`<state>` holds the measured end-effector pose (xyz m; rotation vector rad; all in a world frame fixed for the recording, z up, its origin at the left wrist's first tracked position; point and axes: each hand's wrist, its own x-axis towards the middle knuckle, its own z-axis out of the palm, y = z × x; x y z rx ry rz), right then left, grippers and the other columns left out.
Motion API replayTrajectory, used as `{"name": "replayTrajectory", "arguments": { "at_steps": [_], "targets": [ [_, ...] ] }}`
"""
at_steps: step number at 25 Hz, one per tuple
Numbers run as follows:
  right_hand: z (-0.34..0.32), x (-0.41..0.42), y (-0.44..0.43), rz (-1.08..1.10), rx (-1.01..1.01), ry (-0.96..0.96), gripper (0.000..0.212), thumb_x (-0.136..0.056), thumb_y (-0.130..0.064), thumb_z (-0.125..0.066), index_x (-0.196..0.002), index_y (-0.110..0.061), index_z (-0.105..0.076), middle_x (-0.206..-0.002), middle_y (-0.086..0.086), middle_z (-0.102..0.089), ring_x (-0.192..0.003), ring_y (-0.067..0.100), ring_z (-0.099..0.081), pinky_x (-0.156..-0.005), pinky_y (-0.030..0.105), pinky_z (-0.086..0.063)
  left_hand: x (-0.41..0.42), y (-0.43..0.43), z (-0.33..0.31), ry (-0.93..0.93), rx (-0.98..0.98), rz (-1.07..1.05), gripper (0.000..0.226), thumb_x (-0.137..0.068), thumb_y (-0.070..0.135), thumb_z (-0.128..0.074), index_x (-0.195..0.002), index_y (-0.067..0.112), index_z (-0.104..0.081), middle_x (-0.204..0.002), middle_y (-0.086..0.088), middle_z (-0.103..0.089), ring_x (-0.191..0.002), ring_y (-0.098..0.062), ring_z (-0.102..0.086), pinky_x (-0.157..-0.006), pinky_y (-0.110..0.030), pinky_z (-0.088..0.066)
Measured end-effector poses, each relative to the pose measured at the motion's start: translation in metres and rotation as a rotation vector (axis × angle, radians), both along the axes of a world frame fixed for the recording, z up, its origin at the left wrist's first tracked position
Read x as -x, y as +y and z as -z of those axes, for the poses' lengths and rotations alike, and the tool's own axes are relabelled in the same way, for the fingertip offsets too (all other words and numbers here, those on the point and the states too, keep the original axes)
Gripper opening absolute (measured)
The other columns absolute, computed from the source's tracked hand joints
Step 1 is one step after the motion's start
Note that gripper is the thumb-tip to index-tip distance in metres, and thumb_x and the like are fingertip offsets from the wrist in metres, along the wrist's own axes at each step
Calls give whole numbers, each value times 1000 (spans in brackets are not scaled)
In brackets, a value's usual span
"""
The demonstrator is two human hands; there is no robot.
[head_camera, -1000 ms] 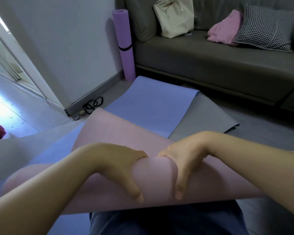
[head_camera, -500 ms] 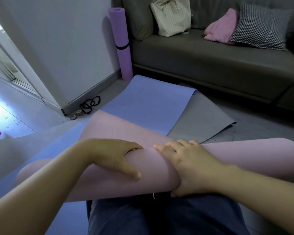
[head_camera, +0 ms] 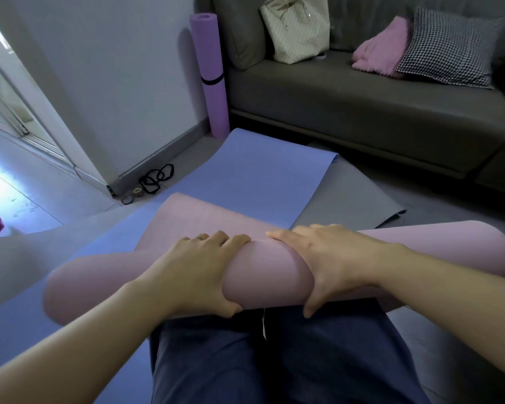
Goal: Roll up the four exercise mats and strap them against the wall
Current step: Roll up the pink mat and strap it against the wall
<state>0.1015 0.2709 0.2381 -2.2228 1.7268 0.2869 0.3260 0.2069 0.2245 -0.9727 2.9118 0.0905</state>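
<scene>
One pink foam exercise mat (head_camera: 99, 282) lay half rolled.
Left hand (head_camera: 199, 269) and right hand (head_camera: 336, 263) clasped its middle; soft, springy, likely to uncoil.

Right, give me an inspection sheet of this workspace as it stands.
Surface: grey tiled floor, with mats spread on it.
Job's things: pink mat partly rolled; blue mat flat beneath it; grey mat flat under the blue one; purple mat rolled, banded in black, upright in the corner between wall and sofa.
Clutter: black straps and small round things on the floor by the wall's skirting.
Grippers: left hand and right hand both grip the pink roll, fingers over, thumbs under.
Cables: nothing seen.
Surroundings: the sofa holds a bag, pink cloth and checked cushion; glass door at left.
</scene>
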Motion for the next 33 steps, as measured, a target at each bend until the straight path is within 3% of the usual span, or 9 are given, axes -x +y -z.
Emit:
{"name": "replayTrajectory", "arguments": {
  "at_steps": [5, 10, 16, 19, 21, 25, 27, 30, 33],
  "targets": [
    [-27, 19, -23, 56, 196, 40, 86, -56, -66, -69, -127, -43, -28, -107, -11, -56, -101, 18, -59, -80, 38, -50, 26, -34, -37, 3, 164, 14, 86, -61, 69, -58, -135, 40, -25, -116, 9, -52, -104, -20, -55, -85, -36, -44],
    [-139, 66, -91, 109, 596, 198, 99, -56, -60, -75, -138, -38, -24, -122, -4, -52, -111, 22, -54, -86, 36, -45, 80, -102, -150, 78, 559, -44, 91, -63, 59, -65, -140, 34, -24, -124, 1, -50, -108, -27, -53, -88, -39, -45],
    [-276, 103, -128, 139, 1073, 411, 95, -61, -57, -71, -142, -32, -26, -130, 1, -51, -113, 28, -53, -92, 41, -42, 116, -138, -283, 265, 925, -134, 95, -69, 58, -67, -145, 29, -18, -136, -4, -41, -120, -29, -46, -100, -44, -32],
    [-304, 108, -129, 86, 1386, 433, 87, -56, -46, -75, -133, -25, -40, -113, 10, -60, -93, 35, -61, -82, 45, -46, 121, -138, -309, 404, 1090, -145, 96, -63, 53, -76, -141, 26, -25, -131, -7, -47, -114, -32, -50, -98, -48, -32],
    [-296, 104, -122, 38, 1488, 393, 84, -55, -39, -75, -130, -23, -42, -111, 10, -61, -92, 35, -60, -82, 46, -47, 116, -130, -299, 511, 1159, -112, 97, -54, 46, -82, -134, 23, -31, -123, -11, -53, -105, -35, -55, -94, -50, -37],
    [-197, 83, -85, -34, 1388, 309, 90, -51, -38, -72, -133, -20, -40, -116, 13, -60, -99, 35, -59, -90, 50, -43, 87, -87, -202, 553, 1017, -63, 97, -46, 42, -82, -130, 21, -38, -119, -12, -57, -100, -36, -56, -90, -52, -41],
    [-129, 68, -59, -25, 1222, 253, 95, -47, -42, -75, -133, -19, -41, -115, 13, -61, -97, 35, -60, -90, 51, -44, 69, -57, -137, 457, 871, -79, 96, -43, 41, -80, -129, 21, -40, -118, -11, -57, -98, -35, -56, -89, -51, -43],
    [-34, 41, -15, 8, 966, 154, 84, -55, -47, -70, -129, -20, -43, -111, 13, -64, -92, 35, -63, -88, 52, -47, 42, -11, -48, 300, 634, -116, 91, -44, 38, -77, -128, 21, -46, -114, -9, -58, -96, -34, -57, -88, -50, -45],
    [23, 24, 17, 31, 746, 136, 80, -58, -51, -61, -129, -21, -42, -110, 12, -65, -91, 34, -63, -89, 51, -47, 26, 23, 3, 173, 482, -111, 79, -53, 43, -64, -127, 19, -49, -113, -10, -59, -93, -35, -59, -87, -50, -46]
  ]
}}
